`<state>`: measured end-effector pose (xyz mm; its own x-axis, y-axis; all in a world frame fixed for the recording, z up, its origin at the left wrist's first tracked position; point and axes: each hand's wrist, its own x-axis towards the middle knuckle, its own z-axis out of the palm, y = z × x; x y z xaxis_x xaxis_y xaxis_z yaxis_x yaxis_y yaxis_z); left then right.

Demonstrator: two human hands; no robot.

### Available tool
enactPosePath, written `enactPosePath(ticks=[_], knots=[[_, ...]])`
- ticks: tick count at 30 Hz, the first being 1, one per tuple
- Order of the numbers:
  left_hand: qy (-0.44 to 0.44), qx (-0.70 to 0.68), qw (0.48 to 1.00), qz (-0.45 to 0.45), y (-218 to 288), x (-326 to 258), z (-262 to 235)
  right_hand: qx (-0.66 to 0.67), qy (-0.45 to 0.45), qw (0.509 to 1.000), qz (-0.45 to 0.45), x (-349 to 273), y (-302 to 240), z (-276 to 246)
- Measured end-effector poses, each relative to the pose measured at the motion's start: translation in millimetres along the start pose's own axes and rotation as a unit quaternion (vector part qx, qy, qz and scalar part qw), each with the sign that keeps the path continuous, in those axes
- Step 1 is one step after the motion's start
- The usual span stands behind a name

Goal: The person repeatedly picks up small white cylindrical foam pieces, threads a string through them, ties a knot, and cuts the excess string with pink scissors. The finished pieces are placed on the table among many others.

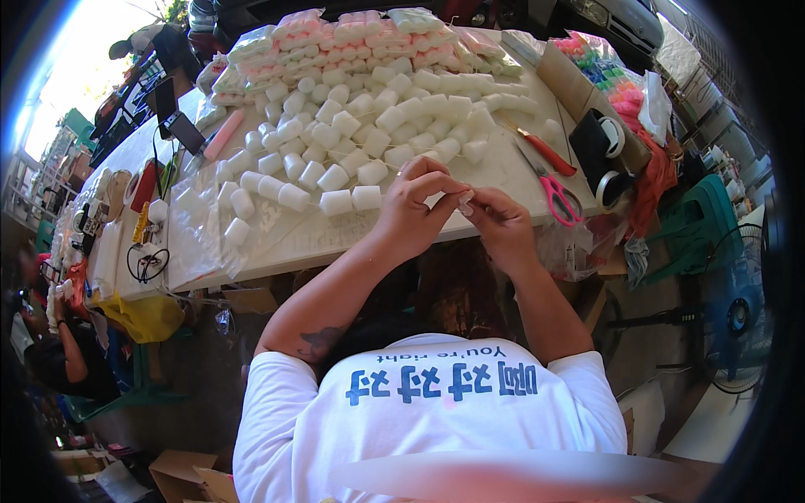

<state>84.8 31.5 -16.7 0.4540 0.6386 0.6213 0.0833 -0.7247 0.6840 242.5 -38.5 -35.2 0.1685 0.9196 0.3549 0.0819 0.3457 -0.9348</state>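
Observation:
My left hand (pixel 419 201) and my right hand (pixel 501 225) meet over the near edge of the white table (pixel 503 201). Their fingertips are pinched together on a small white piece (pixel 466 201), mostly covered by the fingers, so its kind is unclear. Beyond my left hand spreads a heap of white foam-like cylinders (pixel 335 178), some joined in rows by a thin cord. To the right of my right hand lie scissors with pink handles (pixel 560 201). Farther back is a tool with a long orange-red handle (pixel 549 156).
Clear bags of pink and white cylinders (pixel 344 38) are stacked at the back. At right stand a cardboard strip (pixel 591 92), a black case (pixel 599 151) and a fan (pixel 738 314). Clear plastic sheets (pixel 197 222) lie at left. Another person (pixel 71 356) sits at the far left.

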Motion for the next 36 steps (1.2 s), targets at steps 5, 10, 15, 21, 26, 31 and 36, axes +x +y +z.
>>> enactPosePath(ticks=[5,10,15,21,26,31,36], knots=[[0.004,-0.269,0.949,-0.164,-0.3,-10.6,18.9,0.087,0.025,0.996,-0.027,-2.1,2.0,1.7],[-0.093,-0.428,0.85,-0.293,2.7,-15.8,30.4,-0.074,0.084,0.992,-0.059,-2.0,-0.6,-4.3],[-0.107,-0.006,0.99,-0.096,-6.3,-9.7,16.3,-0.294,0.07,0.943,-0.137,-3.9,-5.8,-15.3],[-0.071,0.041,0.995,0.06,-11.2,-6.2,11.3,-0.246,0.001,0.969,-0.033,-5.3,-5.1,-19.7],[-0.113,0.068,0.99,0.043,-14.7,-6.2,4.1,-0.246,-0.009,0.967,0.061,-1.1,-2.1,-22.9],[-0.118,0.007,0.993,0.03,-21.6,-4.9,0.8,-0.181,-0.009,0.976,0.121,0.1,1.8,-18.1],[-0.09,-0.111,0.988,-0.054,-33.5,-2.5,6.3,-0.032,-0.098,0.989,0.102,2.7,5.8,-11.0]])
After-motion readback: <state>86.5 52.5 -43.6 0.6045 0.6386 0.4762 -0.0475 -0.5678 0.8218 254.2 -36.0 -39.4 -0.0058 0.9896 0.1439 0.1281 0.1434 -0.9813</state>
